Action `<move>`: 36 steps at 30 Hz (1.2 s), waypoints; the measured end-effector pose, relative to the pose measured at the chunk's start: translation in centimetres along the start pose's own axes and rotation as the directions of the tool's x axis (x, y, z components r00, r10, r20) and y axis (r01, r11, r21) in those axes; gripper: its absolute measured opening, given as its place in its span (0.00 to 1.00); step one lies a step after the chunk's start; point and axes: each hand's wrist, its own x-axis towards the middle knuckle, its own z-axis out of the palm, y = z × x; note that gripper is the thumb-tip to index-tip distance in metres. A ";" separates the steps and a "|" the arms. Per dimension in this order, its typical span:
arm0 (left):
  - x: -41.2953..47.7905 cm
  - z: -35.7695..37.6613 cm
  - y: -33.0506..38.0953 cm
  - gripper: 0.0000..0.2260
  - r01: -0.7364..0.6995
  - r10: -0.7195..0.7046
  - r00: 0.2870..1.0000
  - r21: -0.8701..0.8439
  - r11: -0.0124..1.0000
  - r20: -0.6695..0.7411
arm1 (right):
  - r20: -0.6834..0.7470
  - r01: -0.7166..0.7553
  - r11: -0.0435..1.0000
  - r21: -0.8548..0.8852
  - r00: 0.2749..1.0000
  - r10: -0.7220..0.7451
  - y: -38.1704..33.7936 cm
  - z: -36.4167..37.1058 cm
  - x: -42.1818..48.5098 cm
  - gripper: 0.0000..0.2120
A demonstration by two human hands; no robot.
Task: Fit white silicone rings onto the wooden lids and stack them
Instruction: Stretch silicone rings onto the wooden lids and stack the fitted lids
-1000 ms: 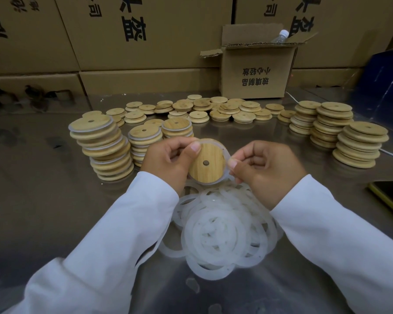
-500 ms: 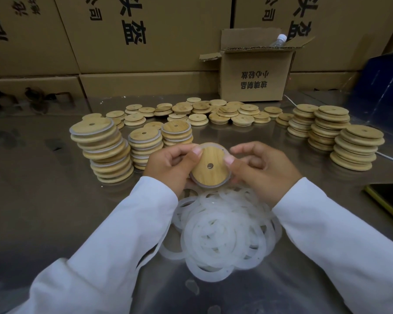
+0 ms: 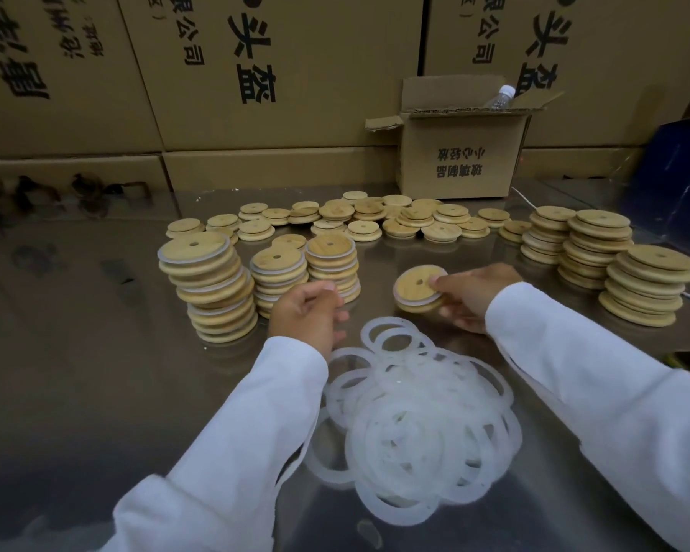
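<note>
My right hand (image 3: pixel 471 296) grips a round wooden lid (image 3: pixel 417 286) with a white silicone ring around it, tilted just above the steel table. My left hand (image 3: pixel 307 312) hangs with loosely curled fingers and holds nothing, in front of the ringed stacks. A heap of white silicone rings (image 3: pixel 415 424) lies on the table between my sleeves. Three stacks of ringed lids (image 3: pixel 212 284) stand at the left. Loose bare lids (image 3: pixel 375 221) spread across the back. Stacks of bare lids (image 3: pixel 598 268) stand at the right.
The steel table (image 3: pixel 76 372) runs to a wall of big cardboard cartons. A small open carton (image 3: pixel 463 157) with a plastic bottle (image 3: pixel 500 97) in it stands at the back. A blue box (image 3: pixel 682 181) sits at the far right, with a white cable beside the right stacks.
My left hand has let go of the lid and drawn back left. My right hand has carried the ringed lid to the right and lower, toward the table.
</note>
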 end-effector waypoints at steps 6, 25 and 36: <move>0.4 0.0 0.0 0.09 -0.027 0.028 0.999 0.036 0.999 -0.032 | 0.037 -0.139 0.990 -0.007 0.990 0.139 -1.2 3.1 3.7 0.14; 0.4 -0.3 -0.1 0.09 -0.023 0.024 0.999 0.032 0.999 -0.039 | -0.382 0.389 0.820 -0.421 0.744 -0.549 -2.1 -10.8 1.0 0.06; 0.4 -0.1 -0.4 0.10 -0.018 0.018 1.000 0.038 0.999 0.006 | -0.429 0.004 0.812 -0.583 0.848 -0.312 2.2 -16.5 3.5 0.26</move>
